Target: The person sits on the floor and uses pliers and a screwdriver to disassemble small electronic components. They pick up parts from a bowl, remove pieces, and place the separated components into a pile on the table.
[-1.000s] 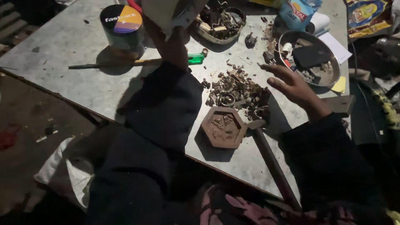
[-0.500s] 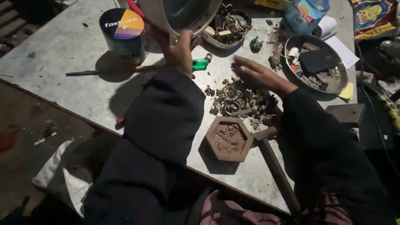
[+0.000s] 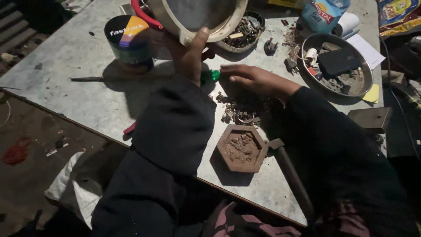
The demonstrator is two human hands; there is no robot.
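The left hand (image 3: pixel 190 55) grips the rim of a hard, light-looking metal bowl (image 3: pixel 197 17), best held there. The right hand (image 3: pixel 252 79) lies flat on small metal scraps (image 3: pixel 239 115).

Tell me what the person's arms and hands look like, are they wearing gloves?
No gloves: both hands are bare. The left hand and right hand each come out of a long, loose, dark sleeve that reaches the wrist. The sleeves look plain, with no markings, and no rings or watch show.
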